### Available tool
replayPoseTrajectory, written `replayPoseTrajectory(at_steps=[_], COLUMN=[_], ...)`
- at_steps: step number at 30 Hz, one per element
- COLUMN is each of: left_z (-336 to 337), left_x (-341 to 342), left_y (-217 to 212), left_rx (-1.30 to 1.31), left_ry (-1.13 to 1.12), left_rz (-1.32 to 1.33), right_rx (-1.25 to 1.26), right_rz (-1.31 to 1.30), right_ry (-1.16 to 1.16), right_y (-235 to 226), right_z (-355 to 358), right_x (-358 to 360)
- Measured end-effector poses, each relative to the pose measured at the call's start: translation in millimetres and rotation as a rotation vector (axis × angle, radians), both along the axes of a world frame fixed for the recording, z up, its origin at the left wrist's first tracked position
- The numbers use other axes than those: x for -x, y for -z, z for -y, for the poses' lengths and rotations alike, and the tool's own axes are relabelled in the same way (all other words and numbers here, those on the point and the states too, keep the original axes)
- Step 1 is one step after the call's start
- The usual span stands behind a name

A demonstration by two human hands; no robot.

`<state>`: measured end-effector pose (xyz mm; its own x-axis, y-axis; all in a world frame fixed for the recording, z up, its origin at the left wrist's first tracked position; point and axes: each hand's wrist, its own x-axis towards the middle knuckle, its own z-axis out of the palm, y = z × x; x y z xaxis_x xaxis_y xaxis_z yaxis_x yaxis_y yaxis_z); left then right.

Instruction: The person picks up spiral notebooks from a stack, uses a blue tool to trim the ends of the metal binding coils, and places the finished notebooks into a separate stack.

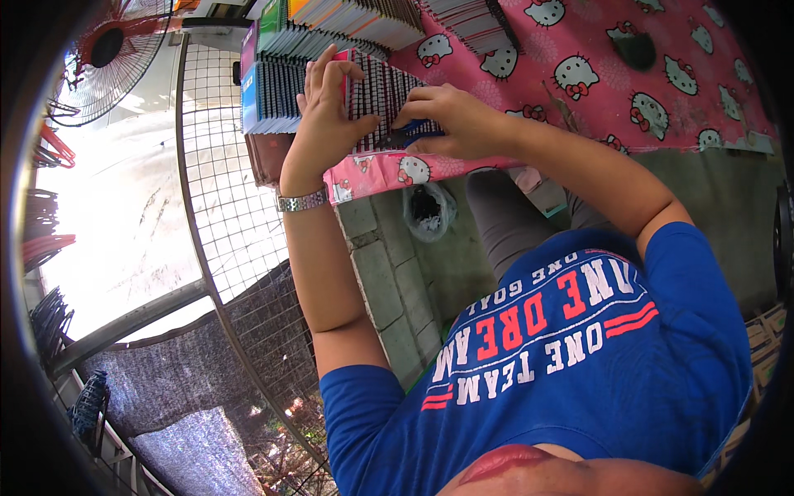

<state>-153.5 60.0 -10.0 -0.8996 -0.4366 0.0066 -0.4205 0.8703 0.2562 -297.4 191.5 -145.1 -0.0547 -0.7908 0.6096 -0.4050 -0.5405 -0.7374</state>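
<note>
A row of spiral-bound notebooks (382,95) is packed together at the near edge of a pink table, their dark coil bindings facing up. My left hand (329,116), with a metal watch at the wrist, lies over the left end of this row, fingers apart and thumb stretched along the bindings. At the right end, my right hand (451,122) has its fingers bent around a blue-edged notebook (423,129), which they partly hide. Beside my left hand, blue-covered notebooks (271,95) are stacked.
More notebooks (356,16) with green and yellow covers stand behind, and another pile (471,25) lies farther right. A pink patterned cloth (571,50) covers the table. A wire mesh (227,149) and a fan (112,45) are at left. A plastic bag (430,213) hangs below the table edge.
</note>
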Motion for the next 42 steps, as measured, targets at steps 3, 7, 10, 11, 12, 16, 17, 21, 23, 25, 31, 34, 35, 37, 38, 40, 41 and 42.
replayPoseTrajectory(at_steps=[3, 7, 10, 11, 12, 16, 17, 21, 23, 25, 31, 34, 35, 37, 38, 40, 41, 42], left_z=[0, -7, -7, -7, -7, -8, -8, -11, -10, -10, -13, -15, -12, -5, -6, -10, -12, -14], left_x=[-4, 2, 3, 3, 3, 3, 3, 2, 1, 5, 4, 3, 0, -1, -1, 1, 3, 5], left_y=[-2, -4, -4, -5, -7, -6, -6, -6, -5, -5, -2, -3, -2, -3, -3, -4, -4, -5], left_rx=[-0.004, 0.085, 0.055, 0.056, 0.050, -0.002, -0.001, 0.039, 0.055, 0.077, 0.201, 0.197, 0.195, 0.062, 0.061, 0.147, 0.147, 0.150], left_ry=[-0.015, -0.005, -0.026, -0.028, -0.013, -0.043, -0.042, -0.034, -0.034, -0.031, -0.037, -0.033, -0.034, -0.037, -0.035, -0.007, -0.005, -0.012], left_rz=[0.019, 0.021, 0.025, 0.025, 0.012, 0.002, 0.003, 0.023, 0.030, 0.034, 0.100, 0.098, 0.098, 0.058, 0.059, 0.074, 0.073, 0.077], right_rx=[-0.618, -0.717, -0.125, -0.023, 0.078, 0.124, 0.012, -0.894, -0.756, -0.201, -0.157, -0.082, -0.083, -0.024, -0.026, -0.025, -0.025, -0.020], right_rz=[0.318, 0.424, 0.097, 0.038, -0.022, -0.079, 0.009, 0.750, 0.546, 0.164, 0.007, 0.119, 0.120, -0.008, -0.008, -0.023, -0.023, 0.004], right_ry=[-0.447, -0.517, -0.116, -0.008, 0.099, 0.103, -0.002, -0.772, -0.568, -0.186, -0.090, -0.124, -0.125, -0.037, -0.036, -0.041, -0.039, -0.047], right_y=[-17, -9, 3, 1, 0, 1, 0, -8, -17, 0, 3, 6, 7, 8, 9, 11, 11, 11], right_z=[-3, -2, -7, -10, -11, -5, -6, -1, -11, -10, -5, -5, -5, -3, -2, 0, 0, 0], right_x=[4, 2, -2, -1, -1, -6, -6, 3, -1, -4, -4, -1, -3, -6, -7, -7, -5, -3])
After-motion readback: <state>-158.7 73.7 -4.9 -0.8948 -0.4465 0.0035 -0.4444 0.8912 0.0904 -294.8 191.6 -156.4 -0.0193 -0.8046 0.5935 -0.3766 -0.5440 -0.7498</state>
